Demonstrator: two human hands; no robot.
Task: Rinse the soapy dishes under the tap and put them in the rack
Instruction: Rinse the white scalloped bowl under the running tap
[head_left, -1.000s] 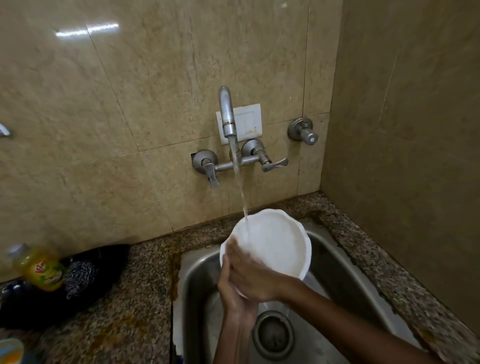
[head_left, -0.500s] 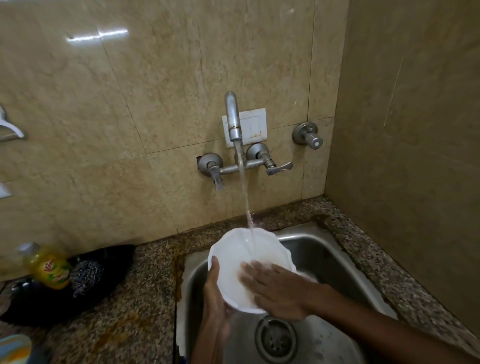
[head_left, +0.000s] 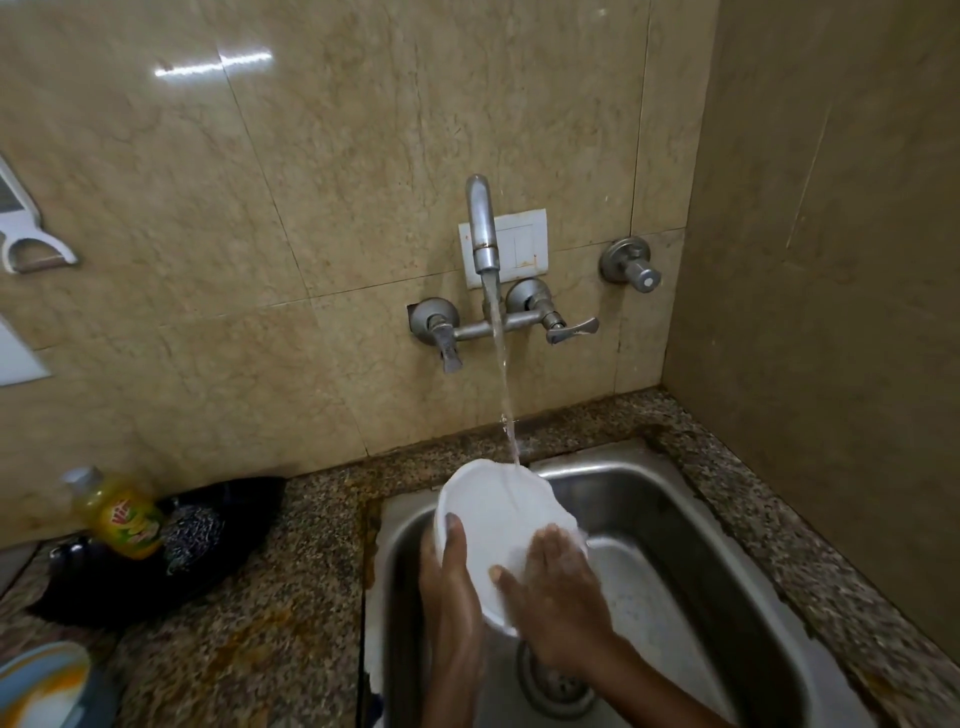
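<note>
Left hand (head_left: 452, 582) gripping white plate (head_left: 493, 514) under tap (head_left: 482, 228) stream, right hand (head_left: 556, 592) open, flat on it

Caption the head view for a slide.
Left hand holds a white plate under the running tap while the right hand rubs its face.

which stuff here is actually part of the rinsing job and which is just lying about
In the job: white plate, tap, sink, left hand, right hand.

Lying about: yellow bottle, dark cloth, wall valve.
</note>
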